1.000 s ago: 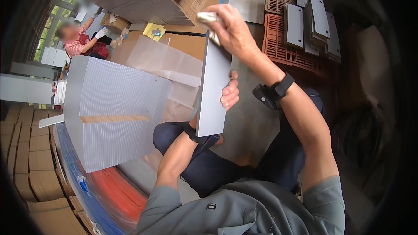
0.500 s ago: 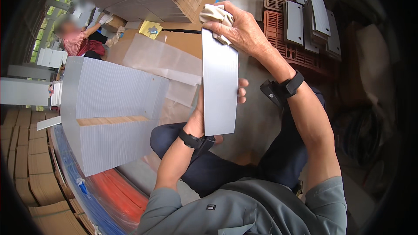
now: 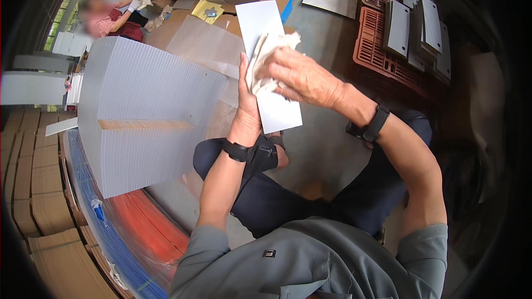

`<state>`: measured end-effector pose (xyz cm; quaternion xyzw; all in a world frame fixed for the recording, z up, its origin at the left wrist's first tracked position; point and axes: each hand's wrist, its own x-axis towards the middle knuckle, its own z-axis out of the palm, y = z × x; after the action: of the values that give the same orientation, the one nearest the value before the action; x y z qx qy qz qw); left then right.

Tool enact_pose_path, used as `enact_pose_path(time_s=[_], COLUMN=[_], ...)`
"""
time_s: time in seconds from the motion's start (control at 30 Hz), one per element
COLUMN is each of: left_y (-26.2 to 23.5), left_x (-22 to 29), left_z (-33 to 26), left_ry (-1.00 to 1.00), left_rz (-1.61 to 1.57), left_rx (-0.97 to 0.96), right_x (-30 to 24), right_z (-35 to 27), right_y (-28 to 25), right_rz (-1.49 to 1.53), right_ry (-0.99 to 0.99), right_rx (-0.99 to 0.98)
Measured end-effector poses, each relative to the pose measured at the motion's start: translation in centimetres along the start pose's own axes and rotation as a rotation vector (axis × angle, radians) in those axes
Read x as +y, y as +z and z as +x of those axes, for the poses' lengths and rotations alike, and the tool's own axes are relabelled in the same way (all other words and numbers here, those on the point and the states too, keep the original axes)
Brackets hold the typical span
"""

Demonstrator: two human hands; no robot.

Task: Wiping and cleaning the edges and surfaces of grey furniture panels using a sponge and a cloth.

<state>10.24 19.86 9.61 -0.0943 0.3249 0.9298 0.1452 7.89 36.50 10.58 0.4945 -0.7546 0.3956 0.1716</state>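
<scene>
I hold a pale grey rectangular panel (image 3: 265,27) upright in front of me. My left hand (image 3: 246,108) grips its left edge from behind, fingers pointing up. My right hand (image 3: 302,77) presses a crumpled off-white cloth (image 3: 265,61) against the panel's face near its middle. Both wrists wear black bands. My knees in dark trousers show below the panel.
A tall stack of pale grey panels (image 3: 144,116) stands at my left on a wrapped pallet. Red plastic crates (image 3: 388,50) with more panels (image 3: 398,26) sit at the upper right. Cardboard stacks (image 3: 33,177) lie at the far left. Another person (image 3: 113,16) works at the upper left.
The panel has turned from edge-on to face me. My right hand with the cloth has come down from the panel's top edge onto its face.
</scene>
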Motion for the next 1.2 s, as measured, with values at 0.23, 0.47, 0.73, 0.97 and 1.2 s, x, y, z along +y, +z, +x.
enact_pose_path(time_s=[0.23,0.47,0.73,0.97,1.2], left_y=[-0.7,-0.7,0.9,2.2,3.3], left_x=[3.7,4.3,2.7,0.2,-0.6], left_z=[-0.4,-0.2,-0.2,-0.1,0.7], left_ry=[0.183,0.190,0.131,0.005,0.019], left_rz=[0.032,-0.006,-0.033,-0.006,0.083], left_rx=[-0.221,-0.308,-0.273,-0.306,-0.342], right_x=[-3.8,0.8,0.9,3.4,3.9], right_z=[-7.2,-4.6,-2.8,1.6,2.3], right_y=[1.9,-7.4,-9.0,-8.7,-8.2], right_rz=[0.173,0.032,0.121,0.322,0.005], right_ry=[0.255,0.615,0.670,0.493,0.339], right_rx=[-1.118,-0.542,0.267,0.641,0.537])
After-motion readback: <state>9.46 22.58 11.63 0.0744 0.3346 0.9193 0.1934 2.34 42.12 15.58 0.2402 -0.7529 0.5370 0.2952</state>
